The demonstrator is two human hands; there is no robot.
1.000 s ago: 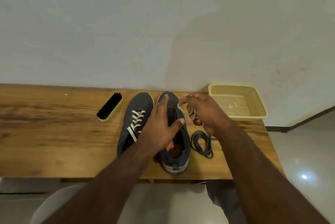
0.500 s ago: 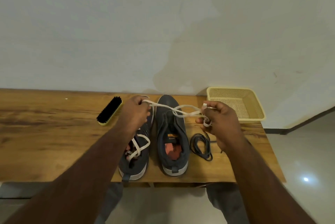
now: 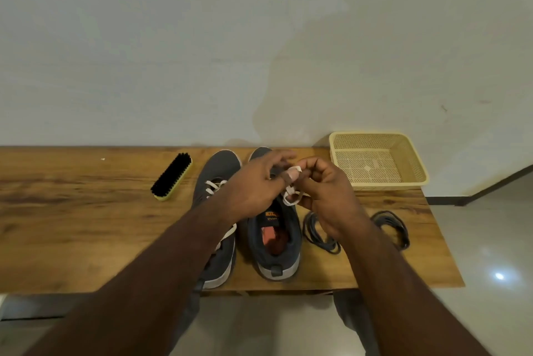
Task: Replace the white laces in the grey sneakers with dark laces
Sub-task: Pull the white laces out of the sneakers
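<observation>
Visibly bunched white lace (image 3: 291, 195) between hands (image 3: 288, 188)

- A plain indoor room, most likely in a home, though nothing settles it for sure.
- A wooden table (image 3: 72, 226) with a strong grain stands pushed against a bare, pale painted wall (image 3: 259, 38) beyond the hands.
- Past the right hand (image 3: 326, 194), a cream plastic mesh basket (image 3: 415, 179) sits on the table.
- Out beyond the left hand (image 3: 253, 188), a shoe brush (image 3: 172, 176) with black bristles lies on the wood.
- Off to the right, a glossy tiled floor (image 3: 490, 254) reflects a light, with a dark skirting strip where it meets the wall.
</observation>
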